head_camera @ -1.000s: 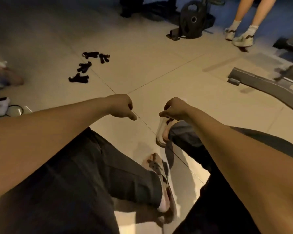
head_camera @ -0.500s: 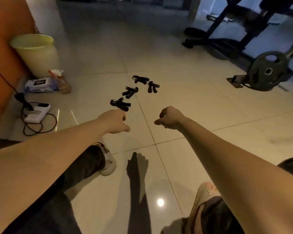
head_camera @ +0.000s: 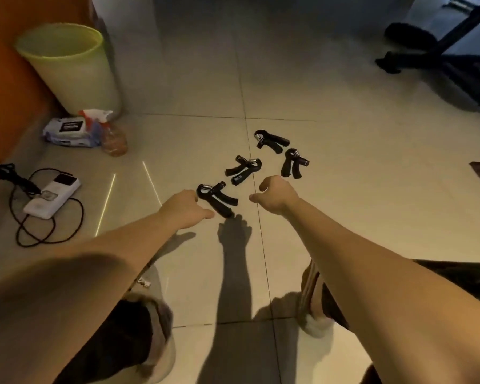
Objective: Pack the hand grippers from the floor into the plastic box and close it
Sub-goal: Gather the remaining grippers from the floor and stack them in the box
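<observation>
Reaching out low over the tiled floor (head_camera: 358, 167), both bare arms point at a loose cluster of four black hand grippers. The left hand (head_camera: 185, 209) has its fingers curled under into a fist with the thumb stuck out toward the other hand, and it holds nothing. The nearest hand gripper (head_camera: 217, 199) lies just beside that thumb, its metal ring end at the knuckles and its two handles splayed away from the hand; whether the skin touches the ring cannot be told. The right hand (head_camera: 275, 195) is curled too, thumb and forefinger bent toward each other with a gap between them, and nothing is in it. Just beyond it, between the two hands, lies the second hand gripper (head_camera: 243, 169), flat on the tile. The third hand gripper (head_camera: 293, 163) lies close ahead of the right hand's knuckles, on its outer side, ring end away. The fourth hand gripper (head_camera: 270, 139) lies farthest ahead, past the other three. Well off to the outer side of the left hand are a white power strip (head_camera: 53, 196) with a black cable (head_camera: 47, 239), a wipes pack (head_camera: 68, 131), a spray bottle (head_camera: 112, 137) lying beside it, and a pale green bin (head_camera: 67, 67).
</observation>
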Demonstrator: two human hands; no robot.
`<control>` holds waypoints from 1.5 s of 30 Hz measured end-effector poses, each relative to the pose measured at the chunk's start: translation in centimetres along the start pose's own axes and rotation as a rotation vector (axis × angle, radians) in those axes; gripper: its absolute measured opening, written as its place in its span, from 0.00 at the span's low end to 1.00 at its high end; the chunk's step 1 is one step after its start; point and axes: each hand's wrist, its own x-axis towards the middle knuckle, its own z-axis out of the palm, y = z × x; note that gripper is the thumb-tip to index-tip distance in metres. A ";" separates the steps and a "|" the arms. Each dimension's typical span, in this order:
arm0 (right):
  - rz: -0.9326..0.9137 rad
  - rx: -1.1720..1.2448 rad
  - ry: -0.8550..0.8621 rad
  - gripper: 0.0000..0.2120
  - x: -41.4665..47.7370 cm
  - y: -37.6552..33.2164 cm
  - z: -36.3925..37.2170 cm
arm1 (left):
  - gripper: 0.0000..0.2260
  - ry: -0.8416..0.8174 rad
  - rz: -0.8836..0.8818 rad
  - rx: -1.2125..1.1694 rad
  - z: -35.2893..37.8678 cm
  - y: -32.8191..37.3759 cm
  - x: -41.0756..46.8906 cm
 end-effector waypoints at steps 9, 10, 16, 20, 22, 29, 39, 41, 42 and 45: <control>-0.023 0.007 -0.132 0.22 15.8 0.4 1.6 | 0.35 0.033 -0.190 -0.209 6.2 1.4 12.5; -0.033 0.004 -0.153 0.23 17.2 0.4 2.2 | 0.35 0.050 -0.213 -0.281 7.0 1.4 13.4; -0.070 -0.148 -0.273 0.25 23.1 1.2 6.0 | 0.33 0.157 -0.206 -0.247 10.0 0.5 17.2; -0.048 -0.264 -0.267 0.21 24.6 2.7 6.7 | 0.33 0.202 -0.231 -0.222 9.7 1.0 19.1; -0.081 -0.291 -0.237 0.18 25.0 3.2 6.7 | 0.34 0.241 -0.237 -0.180 10.3 1.0 19.7; -0.109 -0.380 -0.106 0.15 25.7 4.0 6.8 | 0.29 0.314 -0.209 0.075 11.5 2.0 21.1; 0.146 -0.213 -0.036 0.40 25.7 4.8 7.9 | 0.28 0.225 -0.334 0.100 11.3 -1.2 20.7; 0.214 -0.118 -0.067 0.41 26.1 4.2 8.0 | 0.24 0.227 -0.338 0.092 11.1 -1.8 20.6; 0.243 -0.087 -0.077 0.41 26.2 3.8 8.1 | 0.23 0.236 -0.340 0.091 11.0 -2.2 20.5; 0.304 -0.048 -0.062 0.43 26.5 3.3 8.5 | 0.25 0.248 -0.363 -0.051 10.4 -3.2 19.5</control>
